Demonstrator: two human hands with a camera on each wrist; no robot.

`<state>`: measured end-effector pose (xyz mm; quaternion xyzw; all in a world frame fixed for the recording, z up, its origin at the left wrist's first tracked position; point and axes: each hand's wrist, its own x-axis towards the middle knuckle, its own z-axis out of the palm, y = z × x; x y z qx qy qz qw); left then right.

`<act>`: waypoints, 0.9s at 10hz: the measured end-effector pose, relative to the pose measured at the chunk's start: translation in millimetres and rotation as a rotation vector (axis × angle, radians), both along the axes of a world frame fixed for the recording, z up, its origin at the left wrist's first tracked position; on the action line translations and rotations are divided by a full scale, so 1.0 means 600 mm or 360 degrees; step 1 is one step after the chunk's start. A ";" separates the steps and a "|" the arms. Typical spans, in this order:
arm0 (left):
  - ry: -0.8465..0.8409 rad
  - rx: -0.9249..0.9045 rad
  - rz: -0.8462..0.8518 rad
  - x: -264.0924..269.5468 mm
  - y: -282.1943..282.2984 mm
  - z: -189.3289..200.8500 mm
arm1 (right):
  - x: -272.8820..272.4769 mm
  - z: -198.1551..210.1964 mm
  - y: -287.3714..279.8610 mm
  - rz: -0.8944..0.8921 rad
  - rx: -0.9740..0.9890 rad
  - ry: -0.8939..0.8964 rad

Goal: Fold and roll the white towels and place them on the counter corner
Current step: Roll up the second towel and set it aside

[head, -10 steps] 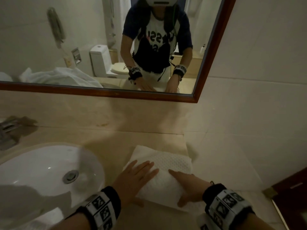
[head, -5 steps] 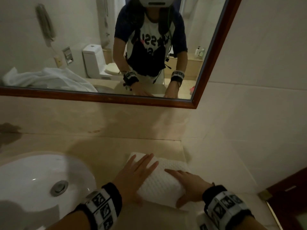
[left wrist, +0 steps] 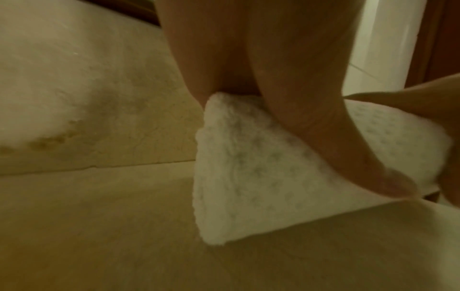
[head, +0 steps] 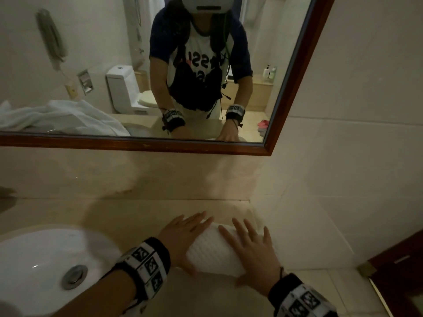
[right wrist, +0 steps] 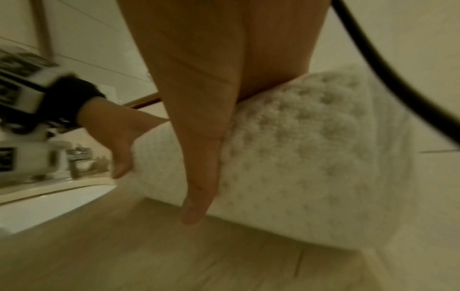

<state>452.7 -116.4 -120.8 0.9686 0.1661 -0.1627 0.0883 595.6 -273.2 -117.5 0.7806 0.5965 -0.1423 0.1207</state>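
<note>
The beige counter (head: 142, 216) carries your rolled white towel (head: 212, 255) near its far right corner, right of the sink (head: 45, 255). Your left hand (head: 183, 236) and right hand (head: 254, 255) press flat on the roll, fingers straight, gripping nothing.

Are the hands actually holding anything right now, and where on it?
Neither grips anything. The left hand and right hand press flat, fingers straight, on top of the rolled white towel, one toward each end.
</note>
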 end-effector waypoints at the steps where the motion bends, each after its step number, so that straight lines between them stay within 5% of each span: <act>1: -0.0122 0.0426 -0.0097 -0.013 -0.013 -0.017 | 0.036 0.008 0.021 -0.0041 -0.0053 0.0209; 2: -0.0050 0.0313 0.0045 -0.032 -0.028 -0.045 | 0.055 0.020 0.044 -0.0098 -0.0164 0.0388; 4: -0.0115 0.0318 0.0097 0.011 0.012 -0.036 | 0.017 0.006 0.016 -0.0184 0.0090 -0.0140; 7: 0.0107 0.0128 0.0092 0.058 0.032 -0.003 | 0.036 -0.044 0.040 -0.0352 0.0291 -0.0184; 9: 0.0148 -0.0117 0.0180 0.030 -0.005 0.014 | 0.044 0.001 0.022 -0.0007 0.0078 -0.0100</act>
